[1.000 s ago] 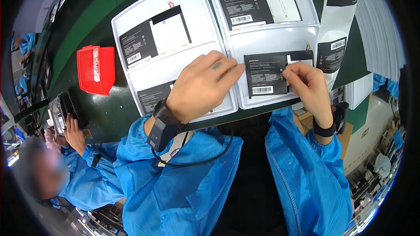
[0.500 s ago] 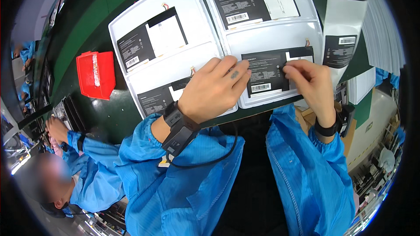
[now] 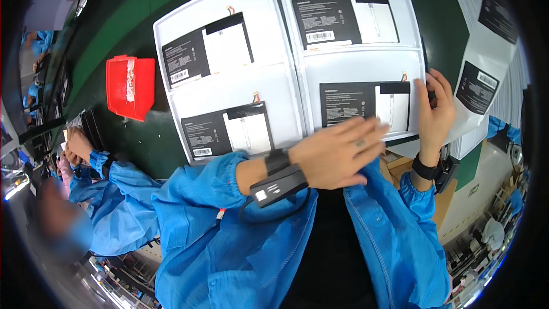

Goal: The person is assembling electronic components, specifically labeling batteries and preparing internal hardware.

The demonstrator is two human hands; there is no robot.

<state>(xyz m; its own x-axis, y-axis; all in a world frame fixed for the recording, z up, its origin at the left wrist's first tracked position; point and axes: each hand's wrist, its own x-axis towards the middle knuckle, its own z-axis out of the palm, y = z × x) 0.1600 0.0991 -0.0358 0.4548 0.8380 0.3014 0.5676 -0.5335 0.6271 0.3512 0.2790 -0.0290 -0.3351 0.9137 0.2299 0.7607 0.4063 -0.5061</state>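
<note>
Two white trays sit side by side, each with two flat black battery packs. My left hand (image 3: 338, 153) is open, its fingers stretched over the near edge of the lower right battery pack (image 3: 347, 103). That pack carries a white panel with a black strip across its top and a small coloured wire lead. At the right tray's side edge, my right hand (image 3: 437, 109) has its fingers curled, with the thumb against the rim of the right white tray (image 3: 416, 28). The left white tray (image 3: 289, 88) holds an upper battery pack (image 3: 186, 60) and a lower battery pack (image 3: 206, 134).
A red bin (image 3: 143, 88) stands left on the green table (image 3: 166, 143). To the right, a pale backing sheet (image 3: 496, 60) carries black labels, beside stacked white trays (image 3: 521, 91). A co-worker's hands (image 3: 78, 146) are at far left. A cardboard box (image 3: 397, 166) sits below the table edge.
My left hand has moved right and flattened out near the lower right battery pack. My right hand has left that pack's white panel for the tray's right edge. The view has shifted.
</note>
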